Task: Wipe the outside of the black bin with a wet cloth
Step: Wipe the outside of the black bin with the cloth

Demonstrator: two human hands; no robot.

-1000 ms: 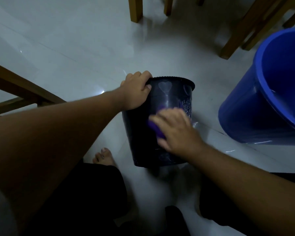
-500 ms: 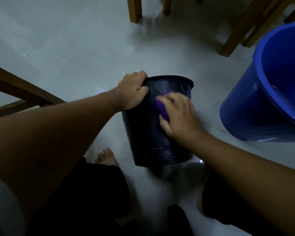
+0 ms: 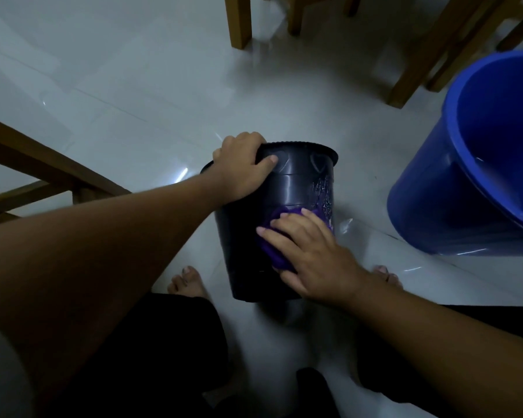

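Note:
The black bin (image 3: 296,188) stands on the pale tiled floor between my feet, with faint heart shapes below its rim and wet streaks on its right side. My left hand (image 3: 242,167) grips the rim at the bin's upper left. My right hand (image 3: 311,254) presses a purple cloth (image 3: 274,251) flat against the lower front of the bin's wall. Most of the cloth is hidden under my fingers.
A large blue bucket (image 3: 453,188) with water stands at the right, close to the bin. Wooden chair legs (image 3: 240,22) rise at the top, another wooden frame (image 3: 43,167) at the left. A wet patch (image 3: 372,236) shines on the floor beside the bin.
My right hand slid the cloth up toward the rim, then back down to the lower part of the bin's wall. My left hand kept its grip on the rim.

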